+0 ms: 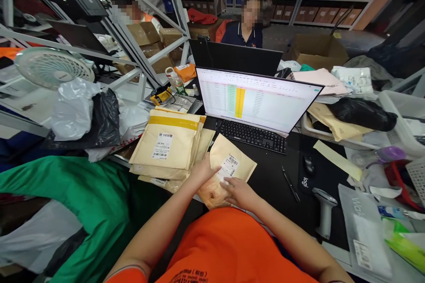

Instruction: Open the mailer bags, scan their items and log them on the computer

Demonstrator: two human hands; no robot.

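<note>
A padded envelope (244, 158) with a white barcode label lies tilted on the black desk in front of me. My left hand (203, 169) rests over its left edge, thumb pointing toward the label and the other fingers partly hidden. On the lower right of the envelope my right hand (239, 191) lies flat, fingers spread, with fingertips at the label's lower edge. Just left of it sits a stack of padded envelopes (181, 141); the top one has yellow tape and a white label. A keyboard (252, 136) stands right behind the envelope, below a lit monitor (255, 99).
To the right are a pen (290, 183), a mouse (308, 165), a barcode scanner (324, 212) and a frosted plastic bag (363, 234). A white fan (55, 68) and plastic bags (75, 108) stand left. Behind the monitors is a person (244, 31); another person (134, 11) is farther left.
</note>
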